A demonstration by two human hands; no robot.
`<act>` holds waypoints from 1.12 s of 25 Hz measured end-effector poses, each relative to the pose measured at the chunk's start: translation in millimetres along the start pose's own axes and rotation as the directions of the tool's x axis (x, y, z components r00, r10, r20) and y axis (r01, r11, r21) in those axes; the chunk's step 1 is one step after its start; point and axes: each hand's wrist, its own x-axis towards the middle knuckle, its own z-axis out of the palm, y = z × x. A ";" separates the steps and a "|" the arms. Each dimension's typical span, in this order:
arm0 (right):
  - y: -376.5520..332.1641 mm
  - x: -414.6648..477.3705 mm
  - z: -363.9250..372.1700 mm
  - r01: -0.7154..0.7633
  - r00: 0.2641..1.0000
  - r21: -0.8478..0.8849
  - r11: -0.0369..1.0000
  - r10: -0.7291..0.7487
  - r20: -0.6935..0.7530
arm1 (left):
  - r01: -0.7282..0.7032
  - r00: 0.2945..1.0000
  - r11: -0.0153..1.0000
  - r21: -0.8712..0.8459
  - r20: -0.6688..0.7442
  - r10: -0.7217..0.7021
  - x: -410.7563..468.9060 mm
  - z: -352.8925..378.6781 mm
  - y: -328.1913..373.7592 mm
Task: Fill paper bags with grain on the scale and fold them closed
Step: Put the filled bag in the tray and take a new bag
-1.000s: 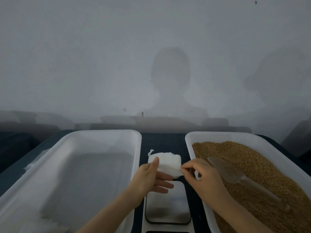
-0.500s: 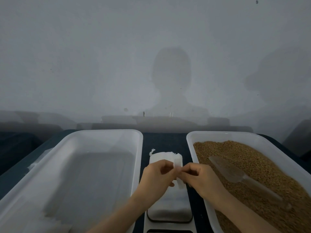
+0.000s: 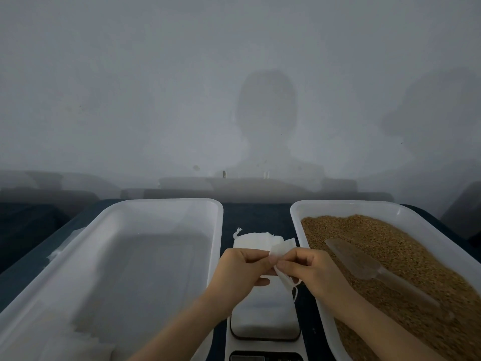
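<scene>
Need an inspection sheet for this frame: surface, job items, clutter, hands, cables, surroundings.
Surface: dark table, mostly covered by two trays.
Job's things: right tray holds grain with a clear scoop lying on it; bag stack on the table between the trays; scale in front of it, platform bare; single bag held above the scale.
Clutter: left tray has pale flat pieces in its near corner, too blurred to identify.
Grippers: left hand and right hand both pinch the single bag.
Cables: nothing seen.
Surroundings: grey wall with shadows.
</scene>
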 end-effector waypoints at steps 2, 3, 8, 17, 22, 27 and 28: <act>-1.0 -0.6 -0.1 -0.001 1.000 0.003 1.000 0.001 -0.011 | 0.004 1.000 1.000 -0.016 -0.006 -0.004 -0.4 0.8 -1.3; -0.7 -0.7 0.0 0.001 1.000 -0.006 1.000 -0.001 -0.020 | 0.014 1.000 1.000 -0.023 -0.006 -0.014 -0.5 1.3 -2.0; 3.5 -1.9 1.7 0.047 0.987 -0.089 0.995 -0.060 -0.147 | 0.083 0.994 0.996 0.038 -0.070 -0.081 2.6 1.0 -4.8; 13.0 -3.9 6.6 0.392 0.852 -0.711 0.584 -0.523 0.041 | -0.201 0.932 0.897 0.394 -0.204 0.299 -7.8 13.3 0.9; 14.3 0.2 6.5 0.355 0.889 -0.454 0.818 -0.445 -0.107 | -0.334 0.900 0.794 0.507 -0.079 0.429 -14.5 23.5 -2.7; 6.8 1.6 0.6 0.042 0.981 -0.346 0.937 -0.104 -0.163 | -0.494 0.805 0.536 0.684 0.127 0.580 -17.2 23.7 -3.9; 4.7 1.9 -1.8 -0.039 0.992 -0.316 0.948 -0.001 -0.127 | -0.518 0.765 0.418 0.746 0.185 0.618 -14.2 19.8 -5.1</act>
